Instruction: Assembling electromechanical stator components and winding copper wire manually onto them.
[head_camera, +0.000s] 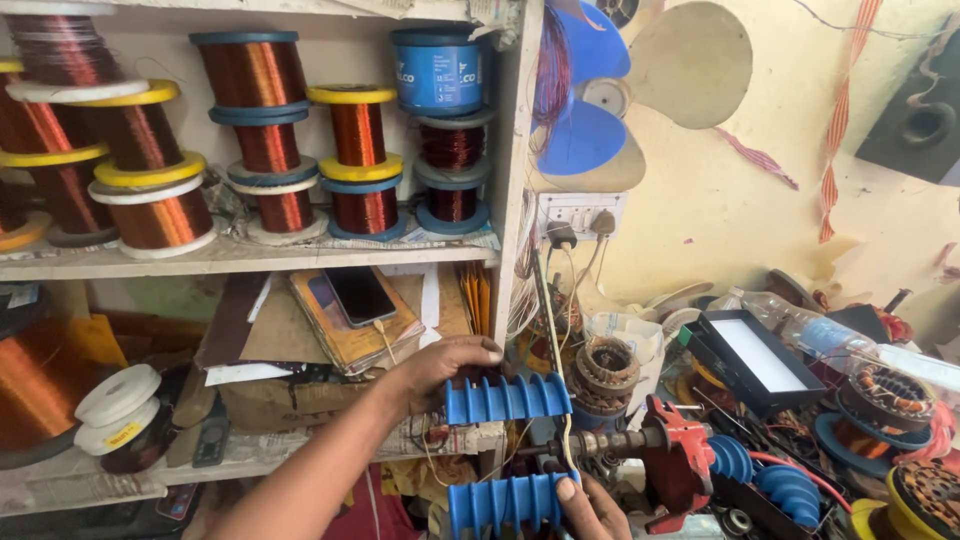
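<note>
A: Nearest item?
B: Lower blue ribbed former (497, 503), gripped at its right end by the right hand (592, 510).
A: Next?
B: Upper blue ribbed former (507, 398), just above, clasped along its top edge by the left hand (437, 368). Hands kept apart.
A: Farther?
B: Red winding machine (680, 455) to the right; copper wire spools (262, 130) shelved at the far left.

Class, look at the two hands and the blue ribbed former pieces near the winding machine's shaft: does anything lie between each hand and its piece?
No. The left hand grips the upper blue ribbed piece directly, and the right hand touches the lower blue ribbed piece.
</note>
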